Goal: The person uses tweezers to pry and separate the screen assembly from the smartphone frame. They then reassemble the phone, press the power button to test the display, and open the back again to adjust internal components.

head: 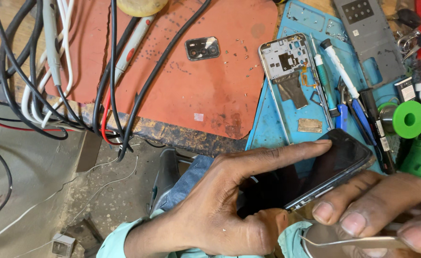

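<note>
While gripping a dark smartphone (315, 174) off the near edge of the workbench, the left hand (224, 210) is curling around its lower end, with the index finger lying stretched along the top of the black glass and the thumb pressing from beneath. The phone's long axis is running from lower left to upper right, its far corner overhanging the near edge of the blue repair mat (272, 119). The right hand (387, 210), the nearer of the two to that raised edge, is closing its fingertips on a thin metal pry tool (349, 241) and is also touching the phone's lower side rail, so the seam between glass and frame lies directly against the tool hand.

On the blue repair mat, a bare phone midframe (294, 81) is lying lengthwise, with its flex cables showing. Just beside it, toward the right edge, screwdrivers (337, 62) and tweezers are lying roughly parallel. A grey back cover (370, 33) is resting at the far right corner, and a green tape roll (408, 119) is sitting near the right edge. On the orange silicone mat (196, 86), a detached camera bezel (202, 48) is lying amid scattered tiny screws, and black, white and red cables (53, 86) are trailing over the left edge.
</note>
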